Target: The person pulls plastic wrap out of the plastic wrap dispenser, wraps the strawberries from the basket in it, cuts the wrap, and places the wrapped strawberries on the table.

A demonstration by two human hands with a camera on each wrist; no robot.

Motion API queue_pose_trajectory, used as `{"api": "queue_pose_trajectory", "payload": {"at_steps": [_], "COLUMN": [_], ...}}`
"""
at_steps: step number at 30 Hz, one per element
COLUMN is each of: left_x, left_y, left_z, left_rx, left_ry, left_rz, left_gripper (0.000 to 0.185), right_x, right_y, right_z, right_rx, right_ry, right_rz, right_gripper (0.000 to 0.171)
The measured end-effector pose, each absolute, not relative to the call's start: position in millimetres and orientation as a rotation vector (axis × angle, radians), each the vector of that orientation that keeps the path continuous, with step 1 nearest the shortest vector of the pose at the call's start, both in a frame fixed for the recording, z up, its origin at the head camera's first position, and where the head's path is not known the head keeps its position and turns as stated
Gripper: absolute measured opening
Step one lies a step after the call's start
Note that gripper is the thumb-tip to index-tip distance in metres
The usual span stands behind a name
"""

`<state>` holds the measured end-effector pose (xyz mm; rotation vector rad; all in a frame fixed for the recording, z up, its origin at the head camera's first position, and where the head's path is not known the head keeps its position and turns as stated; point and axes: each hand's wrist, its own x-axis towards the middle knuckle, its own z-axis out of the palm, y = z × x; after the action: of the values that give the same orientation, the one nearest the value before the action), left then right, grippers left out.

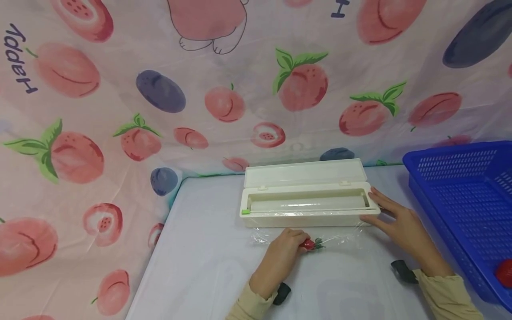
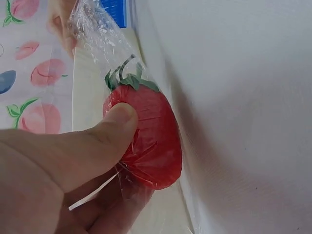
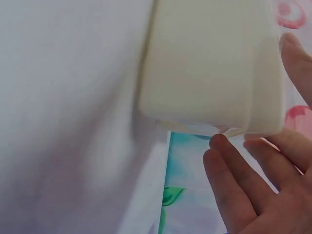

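My left hand (image 1: pixel 282 253) pinches a red strawberry (image 2: pixel 158 131) with green leaves between thumb and fingers, just in front of a white cling film dispenser (image 1: pixel 304 221). Clear cling film (image 2: pixel 100 41) lies over the strawberry and stretches back to the dispenser. The dispenser's lid (image 1: pixel 306 172) is raised, and a film roll (image 1: pixel 308 203) lies inside. At the dispenser's right end, my right hand (image 1: pixel 404 226) touches it with spread fingers (image 3: pixel 236 165). The thumb lies by the front edge. Part of the left fingers is hidden behind the strawberry.
A blue plastic basket (image 1: pixel 420 213) stands on the right, with a red item (image 1: pixel 505 272) partly in view inside it. White cloth covers the table (image 1: pixel 200 266). A fruit-patterned curtain (image 1: pixel 160 58) hangs behind it. A green slider (image 1: pixel 246 212) sits at the dispenser's left end.
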<state>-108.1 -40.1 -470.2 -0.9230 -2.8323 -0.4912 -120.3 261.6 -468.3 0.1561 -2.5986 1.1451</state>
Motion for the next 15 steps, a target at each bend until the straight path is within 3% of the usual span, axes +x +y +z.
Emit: {"api": "queue_pose_trajectory", "payload": {"at_steps": [7,11,15], "left_x": [-109.3,-110.6,-111.1], "left_y": [-43.5,-46.6,-48.8], "left_z": [-469.2,-466.7,-464.2], "left_rx": [-0.966,-0.986,-1.023], "left_ry": [-2.846,-2.842,-2.83], "left_rz": [-0.497,-0.528,-0.541], "left_gripper": [0.025,0.021,0.018], "right_x": [-106.2,-95.2,-90.0], "right_y": [234.9,195.6,162.7], "right_z": [-438.7,-435.6,-450.0], "right_rx": [0.25,0.52,0.742], "right_ry": [-2.273,-2.359,-2.574], "right_rz": [1.082,0.908,0.705], "right_gripper": [0.043,0.033,0.036]}}
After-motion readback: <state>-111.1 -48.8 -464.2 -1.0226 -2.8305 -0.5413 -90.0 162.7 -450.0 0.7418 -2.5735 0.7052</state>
